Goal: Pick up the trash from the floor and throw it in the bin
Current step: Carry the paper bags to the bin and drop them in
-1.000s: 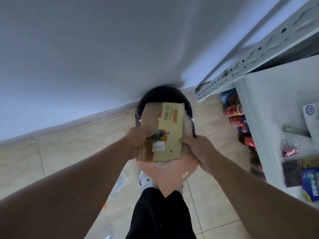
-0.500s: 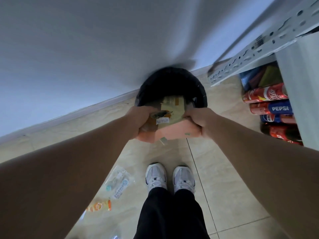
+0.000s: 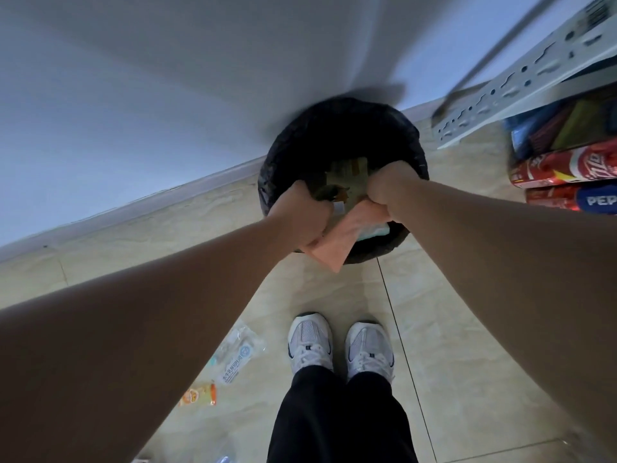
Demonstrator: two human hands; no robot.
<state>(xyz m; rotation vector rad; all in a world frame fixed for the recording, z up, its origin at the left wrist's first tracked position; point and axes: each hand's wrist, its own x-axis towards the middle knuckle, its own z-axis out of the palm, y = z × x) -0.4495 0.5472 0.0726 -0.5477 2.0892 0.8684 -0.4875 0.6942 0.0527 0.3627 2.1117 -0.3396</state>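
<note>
A round bin (image 3: pixel 344 135) lined with a black bag stands against the wall. Over its mouth I hold a bundle of trash: a yellow-brown paper packet (image 3: pixel 347 182) on top of a pink sheet (image 3: pixel 337 242), with a bit of teal wrapper beside it. My left hand (image 3: pixel 302 217) grips the bundle's left side and my right hand (image 3: pixel 389 190) grips its right side. The packet's far end dips into the bin; the pink corner hangs over the near rim. A clear plastic wrapper (image 3: pixel 235 355) and a small orange wrapper (image 3: pixel 198 396) lie on the floor to the left of my feet.
A white metal shelf (image 3: pixel 534 78) stands at the right, with soda cans (image 3: pixel 567 168) and boxes under it on the floor. My white sneakers (image 3: pixel 340 345) stand on beige tiles just before the bin. The white wall runs behind the bin.
Both hands have pushed the trash bundle forward and down, from in front of the bin to over and partly inside its mouth. The view tilted further down.
</note>
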